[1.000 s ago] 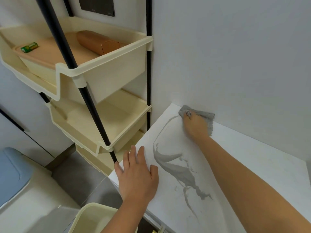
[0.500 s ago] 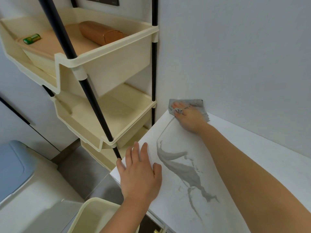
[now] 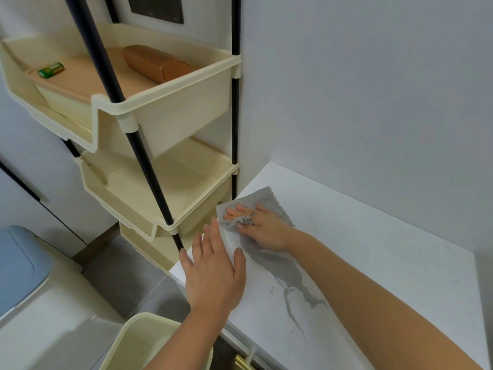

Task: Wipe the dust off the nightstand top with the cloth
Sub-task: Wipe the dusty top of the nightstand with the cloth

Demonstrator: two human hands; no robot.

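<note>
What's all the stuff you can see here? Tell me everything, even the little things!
nightstand top: one, white with grey veins, lower right, against the wall
cloth: one, grey, on the top near its left edge
rack trays: three, cream, stacked on black poles, left of the nightstand
case: one, brown, in the top tray
lid: one, tan, in the top tray
cylinder: one, small, green, lying on the tan lid
wall panel: one, dark, behind the rack
bin lid: one, blue, lower left
tub: one, cream, bottom edge
left hand: flat on the top's left edge
right hand: pressing on the cloth
</note>
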